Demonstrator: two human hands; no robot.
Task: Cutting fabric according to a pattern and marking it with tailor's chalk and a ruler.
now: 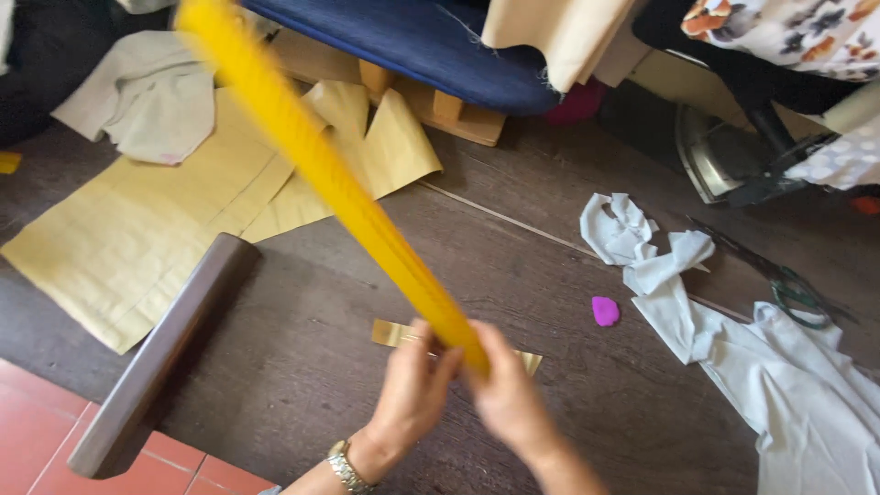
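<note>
Two hands meet at the lower centre, and we list the scene from left to right. At far left a dark brown bar (160,353) lies diagonally on the worktop (513,266), its lower end over red tiles (37,431). Above it lie tan paper pattern sheets (137,229) and a pale folded cloth (151,101). The long yellow ruler (321,174), blurred, slants from the upper left down to the hands. Our left hand (412,390), with a metal watch (346,467) at the wrist, has its grip closed on the ruler's lower end. Our right hand (509,394) clasps the same end from the other side. A small gold strip (394,334) lies flat just behind the hands. Further right we see pink chalk (605,311), white fabric (733,339) and green-handled scissors (797,293).
</note>
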